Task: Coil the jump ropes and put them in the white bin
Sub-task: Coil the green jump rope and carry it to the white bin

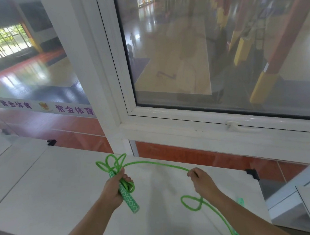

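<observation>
1. Green rope [154,162] is partly coiled: your left hand [115,187] is closed around its handle [130,199] and several loops.
2. Your right hand [202,183] pinches the free length above the worktop [53,193].
3. Left: finish coiling, then bin it; the white bin is possibly at far left, unclear.

Both bare forearms reach forward from the near edge, left hand [115,187] fisted with palm turned inward, right hand [202,183] well apart to the right, knuckles up, fingers pinched closed
</observation>
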`<state>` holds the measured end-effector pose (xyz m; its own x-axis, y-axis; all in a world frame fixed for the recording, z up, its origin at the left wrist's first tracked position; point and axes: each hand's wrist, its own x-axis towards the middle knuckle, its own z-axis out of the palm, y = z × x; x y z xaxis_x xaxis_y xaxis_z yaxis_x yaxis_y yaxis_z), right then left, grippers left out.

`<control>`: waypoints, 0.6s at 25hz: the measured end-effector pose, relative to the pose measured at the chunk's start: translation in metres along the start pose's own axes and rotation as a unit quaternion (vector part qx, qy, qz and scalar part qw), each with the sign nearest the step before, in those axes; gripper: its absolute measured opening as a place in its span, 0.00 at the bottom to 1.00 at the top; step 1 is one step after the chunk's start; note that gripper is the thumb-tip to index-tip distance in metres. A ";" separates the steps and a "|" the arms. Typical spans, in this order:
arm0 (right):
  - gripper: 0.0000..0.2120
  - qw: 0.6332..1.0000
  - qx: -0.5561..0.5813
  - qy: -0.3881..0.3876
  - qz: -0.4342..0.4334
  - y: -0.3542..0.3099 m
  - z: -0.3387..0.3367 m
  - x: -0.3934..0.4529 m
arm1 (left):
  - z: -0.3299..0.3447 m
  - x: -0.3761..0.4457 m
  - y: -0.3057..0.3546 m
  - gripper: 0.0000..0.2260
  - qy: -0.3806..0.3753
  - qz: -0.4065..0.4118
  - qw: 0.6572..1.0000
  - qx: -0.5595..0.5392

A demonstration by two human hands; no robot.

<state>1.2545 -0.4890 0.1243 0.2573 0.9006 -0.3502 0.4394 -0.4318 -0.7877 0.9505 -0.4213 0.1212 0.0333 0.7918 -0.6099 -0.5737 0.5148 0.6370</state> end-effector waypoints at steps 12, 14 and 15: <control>0.14 0.979 -0.077 -0.165 -0.087 -0.052 0.055 -0.030 | 0.048 -0.023 -0.062 0.13 -0.159 0.016 0.945 0.284; 0.15 0.971 -0.101 -0.193 -0.096 -0.051 0.052 -0.031 | 0.044 -0.022 -0.062 0.14 -0.165 0.006 0.936 0.311; 0.15 0.969 -0.106 -0.201 -0.099 -0.051 0.051 -0.031 | 0.042 -0.022 -0.062 0.14 -0.168 -0.002 0.936 0.309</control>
<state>1.1802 -0.4925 0.1492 -0.1876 0.8946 -0.4056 0.6237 -0.2105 -0.7528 1.0198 -0.4569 0.1151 0.3488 0.7945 -0.4971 0.0072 0.5281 0.8491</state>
